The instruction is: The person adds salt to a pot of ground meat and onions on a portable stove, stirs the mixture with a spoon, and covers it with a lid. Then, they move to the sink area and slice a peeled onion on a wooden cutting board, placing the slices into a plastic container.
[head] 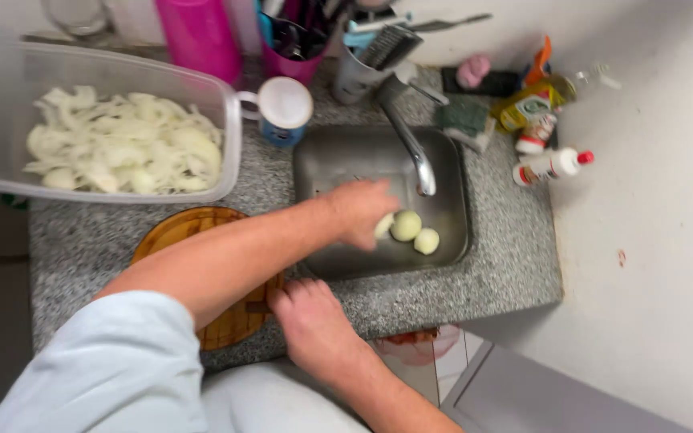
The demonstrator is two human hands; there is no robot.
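Head view: left hand reaches into the sink at frame centre, fingers curled on a peeled onion beside two others. Right hand rests on the table edge; its grip cannot be told.

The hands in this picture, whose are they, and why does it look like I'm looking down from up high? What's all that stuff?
The camera sits on a person's head, so you see what they see when looking down. Both arms belong to that person. The left hand reaches into a small metal sink and touches one of three peeled onions lying there, under the tap. The right hand rests on the edge of the speckled counter, beside a round wooden cutting board. It holds nothing I can see. Farther back stands a clear plastic box full of sliced onion, plus a white mug and some bottles.
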